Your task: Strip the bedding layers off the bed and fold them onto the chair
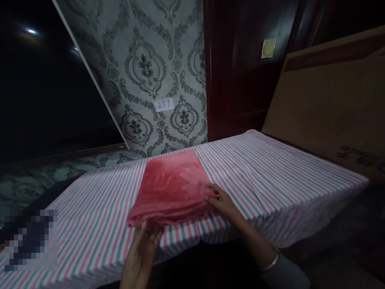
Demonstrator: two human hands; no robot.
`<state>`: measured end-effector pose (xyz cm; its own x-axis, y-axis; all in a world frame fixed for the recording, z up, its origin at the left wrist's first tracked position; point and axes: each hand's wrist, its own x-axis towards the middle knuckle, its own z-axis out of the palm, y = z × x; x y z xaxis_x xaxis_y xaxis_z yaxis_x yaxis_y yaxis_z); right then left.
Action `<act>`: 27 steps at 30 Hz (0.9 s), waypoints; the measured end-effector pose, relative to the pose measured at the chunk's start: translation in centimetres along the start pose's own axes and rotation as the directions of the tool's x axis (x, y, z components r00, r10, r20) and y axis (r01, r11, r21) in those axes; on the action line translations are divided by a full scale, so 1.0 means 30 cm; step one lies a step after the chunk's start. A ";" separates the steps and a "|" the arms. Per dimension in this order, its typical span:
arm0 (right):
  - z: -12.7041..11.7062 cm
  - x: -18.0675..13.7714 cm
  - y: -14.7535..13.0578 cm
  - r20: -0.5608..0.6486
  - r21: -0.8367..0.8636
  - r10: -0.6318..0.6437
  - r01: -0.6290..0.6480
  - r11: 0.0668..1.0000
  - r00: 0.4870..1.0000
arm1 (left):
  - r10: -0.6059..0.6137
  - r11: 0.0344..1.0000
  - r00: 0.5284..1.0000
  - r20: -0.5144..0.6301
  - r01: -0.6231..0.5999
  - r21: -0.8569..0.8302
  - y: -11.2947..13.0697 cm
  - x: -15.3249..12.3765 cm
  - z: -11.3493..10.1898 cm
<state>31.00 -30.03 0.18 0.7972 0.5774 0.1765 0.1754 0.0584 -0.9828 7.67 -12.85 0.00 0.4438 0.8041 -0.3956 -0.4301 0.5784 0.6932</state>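
Note:
A red folded cloth, soft and plush like a blanket, lies in a flat rectangle with its layered edges facing me. A paler leaf-like pattern shows on its right part. My left hand is at the cloth's front left edge, fingers extended and apart, the tips close against or just under the fold. At the front right corner, my right hand touches the side of the cloth with thumb and fingers spread. Under the cloth is a striped sheet in pink, grey and white, covering a table-like surface.
A large dark screen stands at the left, before patterned wallpaper bearing a paper label marked 277. Behind to the right are a dark red wooden panel and a big cardboard box. A pixelated patch covers the lower left.

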 end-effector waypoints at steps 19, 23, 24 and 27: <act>0.254 -0.359 -0.077 0.352 0.142 -0.323 0.290 0.946 0.879 | 0.100 0.992 0.986 -0.136 -0.090 0.084 0.107 -0.107 0.128; 0.159 -0.178 -0.090 0.314 0.084 -0.158 0.138 0.987 0.936 | 0.173 0.975 0.962 -0.211 -0.137 0.177 0.128 -0.099 0.110; 0.121 -0.094 -0.093 0.176 0.015 -0.199 0.200 0.980 0.964 | 0.180 0.974 0.957 -0.226 -0.141 0.179 0.129 -0.097 0.110; 0.021 0.180 -0.092 -0.059 -0.291 -0.249 0.222 0.931 0.967 | 0.195 0.975 0.953 -0.230 -0.163 0.151 0.129 -0.090 0.112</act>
<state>34.46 -26.56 3.82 0.7611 0.4958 0.4183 0.5082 -0.0550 -0.8595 7.44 -13.25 5.79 0.1579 0.9112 -0.3805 -0.3729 0.4118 0.8315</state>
